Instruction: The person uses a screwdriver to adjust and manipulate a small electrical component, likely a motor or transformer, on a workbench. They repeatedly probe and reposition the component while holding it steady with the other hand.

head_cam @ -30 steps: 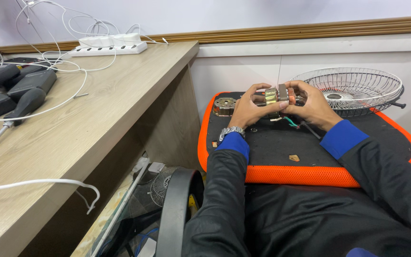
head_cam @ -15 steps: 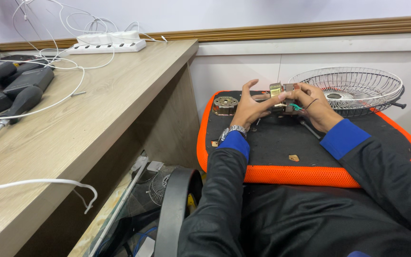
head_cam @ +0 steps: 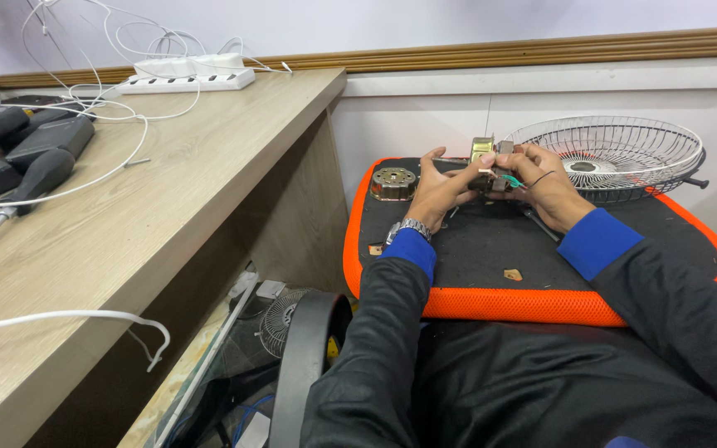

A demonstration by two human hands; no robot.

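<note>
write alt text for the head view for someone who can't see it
Both hands, left hand and right hand, hold a small metal motor part with thin wires above a black pad with an orange rim. A round metal casing lies left of them, a wire fan guard to the right, and a wooden desk stands alongside.

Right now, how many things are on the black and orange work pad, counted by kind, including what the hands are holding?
Motor parts: 2, the small motor assembly gripped between the left hand and right hand, and the round metal housing lying beside them.
Wire fan guards: 1, the fan grille at the pad's far right.
Small loose bits: 2, the tan piece and the edge piece.
Total: 5
</note>
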